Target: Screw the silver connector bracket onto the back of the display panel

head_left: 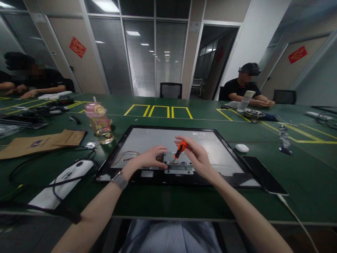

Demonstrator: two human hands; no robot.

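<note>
A flat display panel (pixel 138 139) with a black frame lies back side up on the table before me. Near its front edge sits a metal bracket (pixel 179 171) with small connectors along it. My right hand (pixel 198 156) holds an orange and black screwdriver (pixel 180 149), tilted, its thin shaft pointing down at the bracket; where the tip meets it is too small to tell. At the bracket's left end, my left hand (pixel 150 157) curls thumb and fingers around the edge. Thin wires (pixel 128 154) run over the panel beside that hand.
Left of the panel stand a pink-lidded bottle (pixel 99 123), a brown paper bag (pixel 42 142) and a white power strip (pixel 62 183) with black cables. To the right are a phone (pixel 264 174) on a cable and a white earbud case (pixel 242 148). Other people sit across the green table (pixel 165 200).
</note>
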